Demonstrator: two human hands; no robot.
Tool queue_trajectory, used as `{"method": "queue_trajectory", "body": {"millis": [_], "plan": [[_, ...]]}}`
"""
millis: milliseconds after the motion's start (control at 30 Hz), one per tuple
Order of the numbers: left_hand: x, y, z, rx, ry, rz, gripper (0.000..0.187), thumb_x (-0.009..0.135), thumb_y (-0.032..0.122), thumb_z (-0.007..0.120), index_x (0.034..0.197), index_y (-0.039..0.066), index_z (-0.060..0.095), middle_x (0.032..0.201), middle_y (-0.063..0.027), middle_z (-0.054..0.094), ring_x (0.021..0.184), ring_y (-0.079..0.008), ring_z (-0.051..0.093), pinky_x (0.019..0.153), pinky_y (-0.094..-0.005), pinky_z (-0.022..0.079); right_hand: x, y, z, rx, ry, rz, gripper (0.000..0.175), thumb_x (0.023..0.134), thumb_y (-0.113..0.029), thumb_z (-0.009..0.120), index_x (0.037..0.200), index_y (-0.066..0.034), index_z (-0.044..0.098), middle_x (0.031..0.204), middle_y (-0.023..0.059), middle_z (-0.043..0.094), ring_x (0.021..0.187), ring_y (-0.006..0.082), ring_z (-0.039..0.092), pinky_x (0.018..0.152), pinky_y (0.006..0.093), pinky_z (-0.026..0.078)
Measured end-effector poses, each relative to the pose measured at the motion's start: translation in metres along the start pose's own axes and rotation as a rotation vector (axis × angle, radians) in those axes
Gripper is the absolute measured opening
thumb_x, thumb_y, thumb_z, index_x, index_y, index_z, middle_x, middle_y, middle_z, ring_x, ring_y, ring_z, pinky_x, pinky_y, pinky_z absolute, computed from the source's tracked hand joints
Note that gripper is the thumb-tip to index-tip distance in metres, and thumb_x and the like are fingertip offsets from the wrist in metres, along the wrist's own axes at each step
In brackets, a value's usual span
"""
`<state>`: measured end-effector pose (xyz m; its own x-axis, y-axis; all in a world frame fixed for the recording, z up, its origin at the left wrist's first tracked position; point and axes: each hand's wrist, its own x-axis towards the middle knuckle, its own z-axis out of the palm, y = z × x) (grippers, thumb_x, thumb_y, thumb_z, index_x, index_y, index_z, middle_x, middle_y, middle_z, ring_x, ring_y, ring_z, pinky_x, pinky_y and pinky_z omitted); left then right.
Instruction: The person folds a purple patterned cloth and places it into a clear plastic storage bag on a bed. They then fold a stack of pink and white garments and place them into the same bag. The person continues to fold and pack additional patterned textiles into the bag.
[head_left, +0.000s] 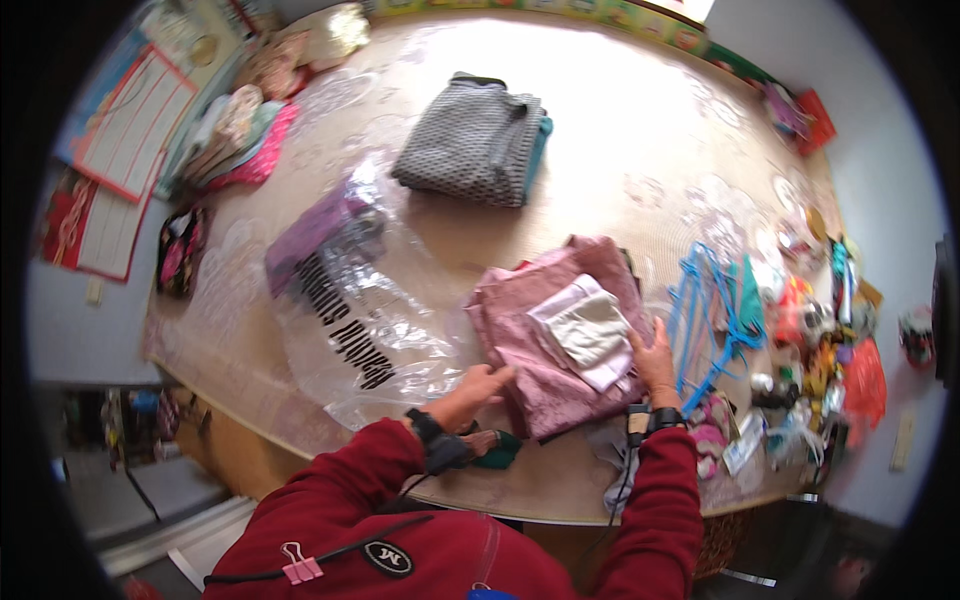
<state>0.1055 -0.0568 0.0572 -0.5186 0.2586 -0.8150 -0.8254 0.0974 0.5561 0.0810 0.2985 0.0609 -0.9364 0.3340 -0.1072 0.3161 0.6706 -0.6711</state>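
A stack of folded pink garments (551, 401) lies in front of me at the table's near side. On top of it rests a smaller folded white and pale-pink cloth (589, 330). My left hand (474, 391) is at the stack's lower left edge, thumb and fingers apart. Against the right side, my right hand (656, 364) has its thumb by the white cloth and its fingers spread. Left of the stack lies a clear plastic bag (420, 375) with black printing, and purple fabric (319, 240) shows through its upper part.
Farther back is a folded grey patterned garment pile (469, 142). Blue hangers (694, 330) lie right of my right hand, near bottles, bags and small items. Folded clothes (232, 142) line the left wall. Dark green fabric (499, 450) lies near the front edge, close to my left wrist.
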Motion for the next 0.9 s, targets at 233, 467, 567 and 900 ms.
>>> {"method": "queue_trajectory", "body": {"millis": [233, 467, 567, 900], "plan": [[-0.016, 0.015, 0.031, 0.094, 0.248, 0.048, 0.099, 0.081, 0.059, 0.08, 0.135, -0.017, 0.047, 0.132, -0.0264, 0.059, 0.122, -0.0322, 0.058, 0.098, -0.0441, 0.049, 0.012, 0.033, 0.016, -0.079, -0.146, 0.092, 0.089, 0.087, -0.061, 0.072, 0.138, 0.0097, 0.051, 0.132, 0.0338, 0.06, 0.125, 0.0446, 0.058, 0.105, 0.0464, 0.046], [-0.01, 0.019, 0.042, -0.258, 0.145, -0.102, 0.059, 0.087, 0.038, 0.084, 0.114, -0.012, 0.068, 0.109, -0.0151, 0.073, 0.095, -0.0215, 0.069, 0.083, -0.0349, 0.054, 0.015, 0.056, 0.016, 0.149, -0.364, 0.257, 0.066, 0.088, -0.05, 0.077, 0.118, 0.0074, 0.066, 0.106, 0.0171, 0.073, 0.095, 0.024, 0.069, 0.087, 0.0378, 0.053], [-0.006, 0.016, 0.042, -0.117, 0.145, -0.041, 0.072, 0.081, 0.052, 0.084, 0.111, -0.011, 0.068, 0.12, -0.0201, 0.067, 0.116, -0.0267, 0.06, 0.096, -0.0416, 0.047, 0.018, 0.061, 0.013, 0.464, -0.481, 0.421, 0.054, 0.085, -0.04, 0.084, 0.116, 0.0021, 0.072, 0.107, 0.0076, 0.075, 0.092, 0.0145, 0.068, 0.084, 0.0329, 0.054], [0.023, -0.026, 0.056, -0.38, 0.268, 0.196, 0.032, 0.089, 0.03, 0.082, 0.094, 0.002, 0.07, 0.09, -0.0048, 0.069, 0.081, -0.014, 0.064, 0.072, -0.0307, 0.052, 0.009, 0.052, 0.009, 0.604, -0.481, 0.435, 0.064, 0.082, -0.035, 0.085, 0.125, 0.0071, 0.063, 0.112, 0.0127, 0.071, 0.094, 0.0189, 0.069, 0.084, 0.0337, 0.055]]}}
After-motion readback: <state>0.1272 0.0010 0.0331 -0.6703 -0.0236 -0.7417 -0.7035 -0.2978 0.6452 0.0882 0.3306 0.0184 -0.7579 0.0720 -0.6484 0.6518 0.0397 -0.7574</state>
